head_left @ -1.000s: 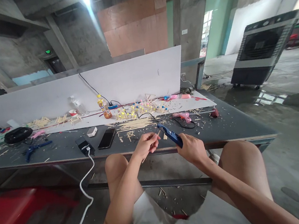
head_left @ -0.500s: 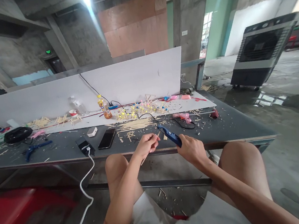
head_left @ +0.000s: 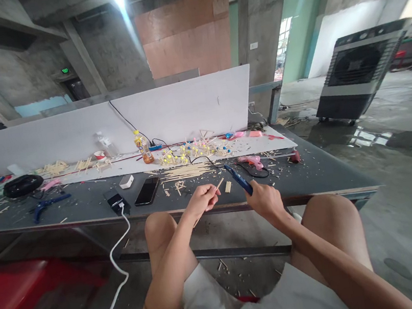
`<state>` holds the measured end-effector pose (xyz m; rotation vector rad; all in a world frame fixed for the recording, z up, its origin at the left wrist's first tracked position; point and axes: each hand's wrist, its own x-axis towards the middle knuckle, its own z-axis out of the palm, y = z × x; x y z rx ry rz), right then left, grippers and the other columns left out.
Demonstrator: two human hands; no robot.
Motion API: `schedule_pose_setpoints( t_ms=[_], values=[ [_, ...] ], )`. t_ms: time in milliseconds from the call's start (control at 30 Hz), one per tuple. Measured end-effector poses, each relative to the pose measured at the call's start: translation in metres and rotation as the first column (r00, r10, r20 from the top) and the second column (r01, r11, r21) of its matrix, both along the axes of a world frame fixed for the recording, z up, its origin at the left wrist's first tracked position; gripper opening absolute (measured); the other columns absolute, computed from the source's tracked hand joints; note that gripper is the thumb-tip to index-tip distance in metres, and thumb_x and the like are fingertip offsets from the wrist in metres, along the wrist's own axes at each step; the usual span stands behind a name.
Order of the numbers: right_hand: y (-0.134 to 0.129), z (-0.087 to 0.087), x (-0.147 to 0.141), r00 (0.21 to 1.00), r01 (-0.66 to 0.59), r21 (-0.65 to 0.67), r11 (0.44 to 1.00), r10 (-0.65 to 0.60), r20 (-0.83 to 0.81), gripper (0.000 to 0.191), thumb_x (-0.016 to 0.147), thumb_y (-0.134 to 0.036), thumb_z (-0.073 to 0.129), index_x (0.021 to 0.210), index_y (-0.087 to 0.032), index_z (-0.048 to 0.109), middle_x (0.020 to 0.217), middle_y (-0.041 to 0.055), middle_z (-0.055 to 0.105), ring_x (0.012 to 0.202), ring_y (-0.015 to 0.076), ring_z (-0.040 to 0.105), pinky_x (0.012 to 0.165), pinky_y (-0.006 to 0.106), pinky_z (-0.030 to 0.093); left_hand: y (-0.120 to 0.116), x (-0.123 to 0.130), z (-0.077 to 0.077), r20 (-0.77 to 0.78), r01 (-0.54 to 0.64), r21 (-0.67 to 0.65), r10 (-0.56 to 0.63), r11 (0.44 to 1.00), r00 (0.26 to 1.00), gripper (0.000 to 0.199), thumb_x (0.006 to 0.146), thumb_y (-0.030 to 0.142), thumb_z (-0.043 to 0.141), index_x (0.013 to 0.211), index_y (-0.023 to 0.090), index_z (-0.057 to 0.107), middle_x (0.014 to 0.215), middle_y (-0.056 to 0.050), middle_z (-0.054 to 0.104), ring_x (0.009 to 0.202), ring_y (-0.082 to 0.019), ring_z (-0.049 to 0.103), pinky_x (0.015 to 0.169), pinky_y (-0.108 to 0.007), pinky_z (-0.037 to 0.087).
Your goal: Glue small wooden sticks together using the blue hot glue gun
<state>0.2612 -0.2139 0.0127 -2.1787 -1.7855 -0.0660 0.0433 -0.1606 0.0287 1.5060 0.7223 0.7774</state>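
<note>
Rightward of its earlier place, the blue cutter [head_left: 239, 179] has drawn away from the tip of the wooden stick [head_left: 220, 184]. Right hand [head_left: 266, 200] fingers wrap its handle; its long axis slants from that fist forward and left, head foremost. Left hand [head_left: 202, 200] fingers pinch the stick, which points forward and right beyond the fingertips, its other end emerging below the hand toward the person. Short wooden pieces [head_left: 228, 187] lie on the table [head_left: 310, 178] just right of the left fingertips.
</note>
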Motion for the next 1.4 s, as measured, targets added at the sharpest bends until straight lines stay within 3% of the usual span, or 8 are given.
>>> schedule_pose_setpoints(
  t_ms=[200,400,600,867,1067,1400],
  values=[
    [0.004,-0.002,0.018,0.987,0.058,0.109,0.992,-0.041,-0.158,0.031,0.093,-0.042,0.050,0.093,-0.016,0.067,0.077,0.0119,0.070,0.071,0.0250,0.066,0.063,0.029,0.038,-0.007,0.002,0.007,0.049,0.067,0.044,-0.069,0.997,0.996,0.041,0.090,0.053,0.059,0.087,0.013,0.059,0.061,0.002,0.053,0.040,-0.005,0.043,0.040,-0.019,0.028],
    [0.005,-0.007,0.018,0.938,-0.044,0.168,0.985,0.098,-0.332,0.025,0.089,-0.040,0.054,0.081,-0.019,0.064,0.066,0.0062,0.066,0.062,0.0200,0.060,0.058,0.027,0.032,-0.009,0.003,0.007,0.098,0.088,0.068,-0.095,0.994,0.991,0.036,0.087,0.046,0.065,0.097,0.012,0.064,0.070,-0.001,0.058,0.045,-0.007,0.053,0.041,-0.019,0.033],
    [-0.005,-0.008,0.009,0.863,-0.238,0.190,0.953,0.297,-0.408,0.025,0.086,-0.039,0.055,0.070,-0.020,0.056,0.059,0.0020,0.059,0.055,0.0155,0.051,0.055,0.026,0.029,-0.004,0.002,0.005,0.093,-0.025,0.105,0.015,0.994,0.996,0.037,0.086,0.047,0.066,0.099,0.012,0.065,0.074,-0.002,0.060,0.043,-0.006,0.051,0.039,-0.019,0.029],
    [-0.009,-0.012,-0.002,0.842,-0.322,0.173,0.931,0.365,-0.396,0.025,0.086,-0.039,0.054,0.069,-0.020,0.053,0.059,0.0011,0.059,0.055,0.0148,0.051,0.056,0.025,0.028,0.002,0.000,0.001,0.034,-0.180,0.265,0.178,0.947,0.984,0.034,0.089,0.046,0.061,0.093,0.014,0.068,0.071,-0.003,0.063,0.043,-0.005,0.040,0.043,-0.021,0.031],
    [-0.009,-0.015,-0.004,0.866,-0.318,0.145,0.937,0.349,-0.357,0.023,0.086,-0.039,0.054,0.073,-0.020,0.058,0.061,0.0019,0.061,0.058,0.0162,0.054,0.057,0.025,0.029,0.002,0.001,-0.001,-0.079,-0.231,0.444,0.294,0.866,0.952,0.034,0.091,0.046,0.058,0.091,0.015,0.071,0.070,-0.004,0.067,0.050,-0.010,0.047,0.049,-0.021,0.036],
    [-0.009,-0.016,-0.006,0.883,-0.312,0.101,0.945,0.327,-0.337,0.022,0.088,-0.039,0.056,0.082,-0.019,0.065,0.066,0.0034,0.065,0.062,0.0182,0.059,0.058,0.026,0.030,0.000,0.002,-0.003,-0.171,-0.189,0.742,0.454,0.643,0.875,0.033,0.098,0.038,0.047,0.090,0.016,0.070,0.069,-0.004,0.067,0.056,-0.013,0.053,0.057,-0.023,0.036]
  ],
)
